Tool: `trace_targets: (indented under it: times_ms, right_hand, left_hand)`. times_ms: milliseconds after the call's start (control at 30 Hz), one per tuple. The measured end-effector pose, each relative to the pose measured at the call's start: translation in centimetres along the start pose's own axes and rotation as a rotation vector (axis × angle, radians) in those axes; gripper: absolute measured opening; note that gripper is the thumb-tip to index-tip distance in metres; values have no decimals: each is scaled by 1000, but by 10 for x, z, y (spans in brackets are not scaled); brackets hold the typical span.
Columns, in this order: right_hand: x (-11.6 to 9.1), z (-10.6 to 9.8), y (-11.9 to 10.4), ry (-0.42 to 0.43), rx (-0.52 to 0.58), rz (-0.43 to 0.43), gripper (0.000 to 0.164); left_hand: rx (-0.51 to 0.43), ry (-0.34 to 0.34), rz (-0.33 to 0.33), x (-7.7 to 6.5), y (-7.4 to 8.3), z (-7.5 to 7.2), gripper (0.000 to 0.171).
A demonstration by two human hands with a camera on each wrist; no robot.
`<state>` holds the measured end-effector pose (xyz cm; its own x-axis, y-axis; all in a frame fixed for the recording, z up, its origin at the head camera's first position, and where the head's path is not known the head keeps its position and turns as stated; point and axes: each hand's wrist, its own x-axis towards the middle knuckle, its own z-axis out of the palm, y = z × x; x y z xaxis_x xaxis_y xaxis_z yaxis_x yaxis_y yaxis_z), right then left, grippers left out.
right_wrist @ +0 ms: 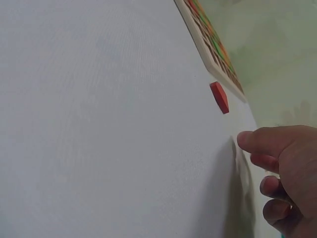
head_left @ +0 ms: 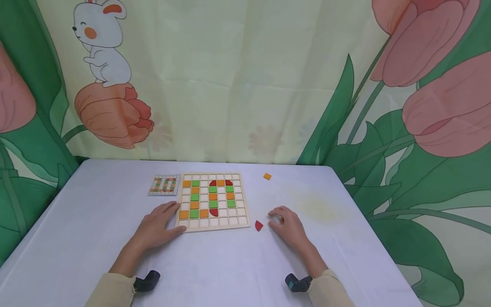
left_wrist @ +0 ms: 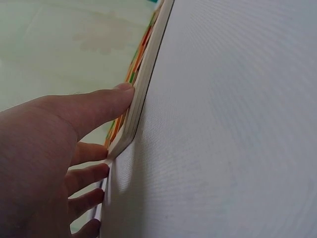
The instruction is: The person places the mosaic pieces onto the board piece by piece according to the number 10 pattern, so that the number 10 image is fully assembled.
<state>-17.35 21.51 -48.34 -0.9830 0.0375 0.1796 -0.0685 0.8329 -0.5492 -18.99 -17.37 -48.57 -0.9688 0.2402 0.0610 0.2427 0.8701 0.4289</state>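
Observation:
A wooden grid board [head_left: 215, 229] lies on the table, with orange and green square tiles and several red quarter-round tiles set in its cells. At its near left corner is my left hand [head_left: 156, 226], thumb touching the front edge and fingers extended along the left side; the left wrist view shows the thumb [left_wrist: 111, 101] against the board's wooden edge [left_wrist: 143, 82]. To the right of the board, a loose red quarter-round tile [head_left: 258, 225] lies on the cloth. Just right of that tile, my right hand [head_left: 289, 227] has loosely bent fingers and nothing visible in them.
Left of the board lies a small pattern card [head_left: 164, 185] printed with coloured squares. A loose orange tile [head_left: 267, 176] sits beyond the board's far right corner. White cloth covers the table [head_left: 218, 273], and a printed curtain [head_left: 238, 85] hangs behind it.

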Motion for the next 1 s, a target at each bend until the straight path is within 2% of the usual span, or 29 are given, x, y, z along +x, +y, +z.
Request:
trace_targets:
  times_ms: [533,800,1000]
  right_hand:
    - [18,3,-2,-27,-1,20,23]
    - [34,4,-2,-41,7,35,22]
    - [43,-5,5,-61,19,51,24]
  left_hand:
    - [-9,8,-19,-6,-1,-5,80]
    - [-14,8,-23,-3,-2,-1,81]
    - [-8,-8,-17,0,0,2,80]
